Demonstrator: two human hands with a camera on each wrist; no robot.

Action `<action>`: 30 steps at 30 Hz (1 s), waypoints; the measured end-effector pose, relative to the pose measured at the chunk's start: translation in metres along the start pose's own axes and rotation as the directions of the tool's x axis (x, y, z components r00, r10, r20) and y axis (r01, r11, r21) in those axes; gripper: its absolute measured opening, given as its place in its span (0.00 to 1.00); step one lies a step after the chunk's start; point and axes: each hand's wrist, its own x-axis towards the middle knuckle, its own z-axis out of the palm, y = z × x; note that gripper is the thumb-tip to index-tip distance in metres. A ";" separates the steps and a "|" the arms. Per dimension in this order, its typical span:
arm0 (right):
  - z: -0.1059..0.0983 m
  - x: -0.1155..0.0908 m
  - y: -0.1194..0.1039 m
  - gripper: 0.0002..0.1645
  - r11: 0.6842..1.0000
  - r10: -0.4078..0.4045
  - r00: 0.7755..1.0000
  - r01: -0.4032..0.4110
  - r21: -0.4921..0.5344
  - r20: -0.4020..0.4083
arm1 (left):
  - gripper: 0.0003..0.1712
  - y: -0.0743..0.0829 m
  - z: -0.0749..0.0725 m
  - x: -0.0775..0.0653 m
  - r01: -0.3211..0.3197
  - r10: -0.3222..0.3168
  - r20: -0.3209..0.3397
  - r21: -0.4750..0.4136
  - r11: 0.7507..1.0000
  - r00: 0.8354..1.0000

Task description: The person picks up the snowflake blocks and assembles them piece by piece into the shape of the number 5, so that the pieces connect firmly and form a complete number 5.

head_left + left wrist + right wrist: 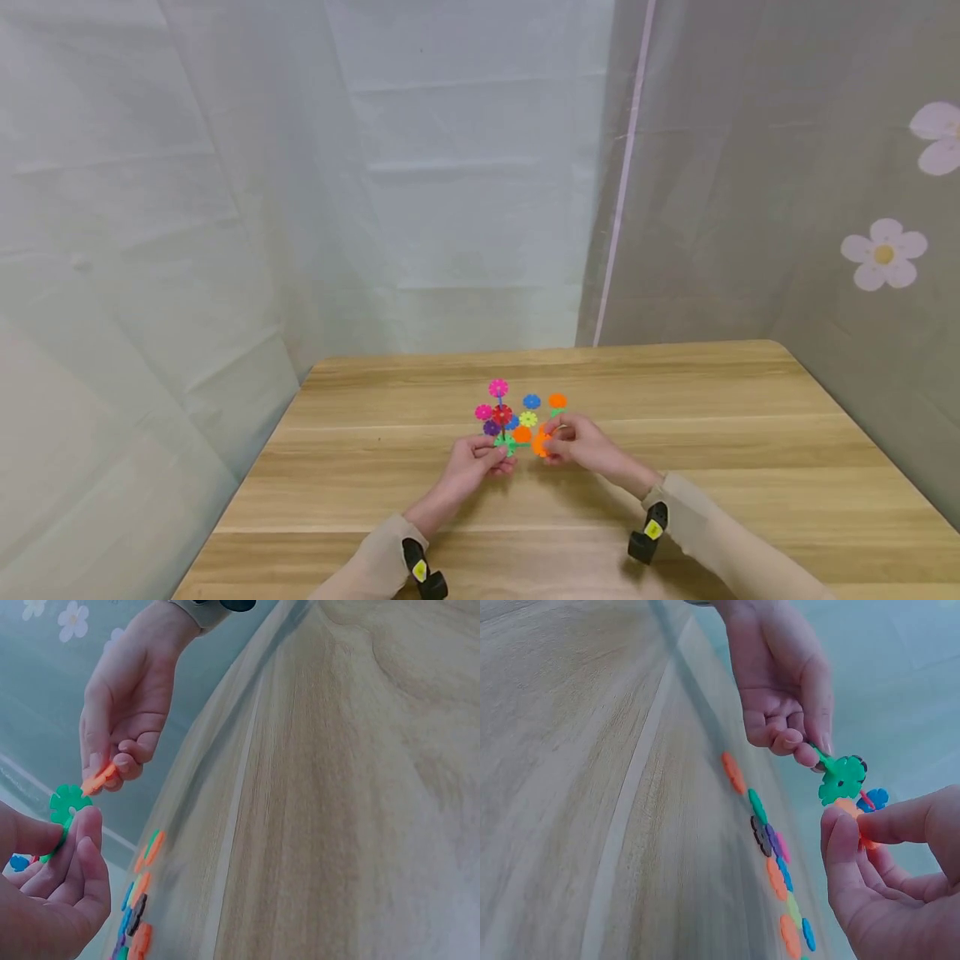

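Two pieces sit pinched above the worktop [375,504], a flower-disc cluster [502,414] in the left hand [468,467] and an orange disc [541,442] in the right hand [591,450], apparently being joined, which calls for aligning their slots.

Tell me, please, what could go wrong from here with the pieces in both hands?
The right grip pinches a small orange piece, which might slip and fall among the pieces lying on the table.

The orange piece is close to the green piece in the left grip; if they are pressed together crookedly, the green piece's notched edge could perhaps bend.
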 end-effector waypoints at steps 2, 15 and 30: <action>0.000 0.000 -0.001 0.15 1.000 0.000 1.000 0.000 -0.004 0.008 | 0.15 0.001 0.000 0.000 -0.001 0.001 -0.002 0.002 1.000 1.000; 0.004 0.002 -0.005 0.12 0.991 -0.081 0.997 0.080 -0.105 -0.012 | 0.14 0.000 0.002 -0.001 -0.016 0.016 -0.014 0.003 1.000 1.000; 0.012 0.000 -0.008 0.02 0.933 -0.260 0.965 0.254 -0.254 0.010 | 0.11 0.003 0.006 -0.006 -0.056 0.057 -0.042 0.026 0.998 0.998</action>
